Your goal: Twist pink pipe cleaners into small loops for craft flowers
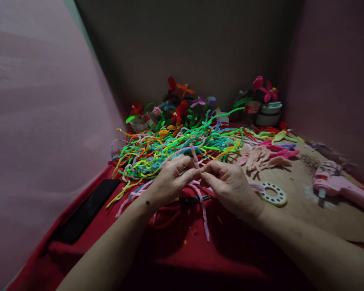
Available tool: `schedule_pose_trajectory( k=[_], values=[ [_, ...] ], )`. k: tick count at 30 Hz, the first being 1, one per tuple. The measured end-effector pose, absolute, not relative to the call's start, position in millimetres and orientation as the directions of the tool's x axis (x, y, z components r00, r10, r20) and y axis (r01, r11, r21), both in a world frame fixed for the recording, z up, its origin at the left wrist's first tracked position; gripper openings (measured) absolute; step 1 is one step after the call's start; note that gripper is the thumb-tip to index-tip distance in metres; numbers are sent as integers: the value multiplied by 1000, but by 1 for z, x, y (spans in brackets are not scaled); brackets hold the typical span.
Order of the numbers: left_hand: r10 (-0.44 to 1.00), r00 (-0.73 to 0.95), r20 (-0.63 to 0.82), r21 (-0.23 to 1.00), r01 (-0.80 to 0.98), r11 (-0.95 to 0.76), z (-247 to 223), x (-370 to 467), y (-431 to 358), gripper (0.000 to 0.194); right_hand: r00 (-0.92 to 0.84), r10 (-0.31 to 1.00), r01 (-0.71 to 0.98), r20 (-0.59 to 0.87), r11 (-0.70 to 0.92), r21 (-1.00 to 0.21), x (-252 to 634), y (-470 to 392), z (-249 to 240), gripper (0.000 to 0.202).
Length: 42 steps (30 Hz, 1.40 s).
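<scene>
My left hand (173, 178) and my right hand (227, 186) meet fingertip to fingertip above the front of the red cloth. Both are closed in a pinch on a pale pink pipe cleaner (194, 154), whose upper end sticks up between them; the part at the fingertips is mostly hidden. Below the hands, a lilac pipe cleaner (205, 222) trails over the cloth. A red-handled tool (166, 218) with a dark tip lies under the hands, partly covered. Just behind them spreads a tangled heap of colourful pipe cleaners (157, 149).
A black phone (89, 210) lies at left on the red cloth (182, 258). At right, a cardboard sheet (315, 214) bears a pink glue gun (339, 184), a holed ring (273, 194) and beige petal shapes (259, 157). Fuzzy flowers (178, 111) and a lidded jar (269, 114) stand behind.
</scene>
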<state>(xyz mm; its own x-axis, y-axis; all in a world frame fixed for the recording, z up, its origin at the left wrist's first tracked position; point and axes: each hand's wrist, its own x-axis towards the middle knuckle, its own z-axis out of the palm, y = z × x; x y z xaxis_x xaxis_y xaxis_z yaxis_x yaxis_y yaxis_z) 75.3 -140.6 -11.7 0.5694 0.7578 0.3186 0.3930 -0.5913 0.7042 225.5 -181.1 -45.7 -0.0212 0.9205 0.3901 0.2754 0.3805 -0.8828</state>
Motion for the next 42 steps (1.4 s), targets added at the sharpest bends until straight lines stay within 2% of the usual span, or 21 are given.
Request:
schedule_pose_trajectory(
  k=[2,3,7,10,13,18,21,27,34,36,39,42],
  values=[
    [790,583,190,800,374,-469,-12,77,-142,23,-15,884,381,467,436,-815,226,-181,-49,14],
    [789,590,174,822,354,-446,-12,78,-142,23,-13,876,402,482,446,-800,226,-181,-49,14],
    [785,576,226,841,291,-456,-14,80,-143,17,-15,892,350,451,427,-834,226,-179,-50,16],
    [809,565,162,927,195,-321,-16,80,-141,15,-15,930,218,367,361,-907,226,-178,-47,16],
    [815,573,86,976,117,-185,-17,76,-135,18,-28,975,20,221,221,-975,226,-177,-43,16],
    [874,466,136,975,92,-201,-19,67,-122,23,-56,994,-221,92,77,-972,228,-172,-43,16],
    [892,413,182,958,129,-255,-17,66,-122,25,-49,996,-257,69,54,-965,229,-169,-45,16],
    [881,383,277,852,327,-409,-9,71,-132,26,-49,998,-272,50,35,-962,227,-168,-46,15],
    [884,153,442,838,281,-468,-12,76,-136,22,-9,1000,-237,28,25,-971,227,-168,-48,13],
    [865,222,449,801,330,-500,-16,79,-137,19,-10,999,-224,45,42,-974,227,-168,-49,12],
    [810,409,419,677,454,-579,-23,84,-139,15,-11,998,-195,57,54,-979,226,-168,-50,12],
    [791,476,384,613,510,-604,-27,86,-140,14,-10,999,-164,47,45,-985,226,-167,-52,13]
  ],
)
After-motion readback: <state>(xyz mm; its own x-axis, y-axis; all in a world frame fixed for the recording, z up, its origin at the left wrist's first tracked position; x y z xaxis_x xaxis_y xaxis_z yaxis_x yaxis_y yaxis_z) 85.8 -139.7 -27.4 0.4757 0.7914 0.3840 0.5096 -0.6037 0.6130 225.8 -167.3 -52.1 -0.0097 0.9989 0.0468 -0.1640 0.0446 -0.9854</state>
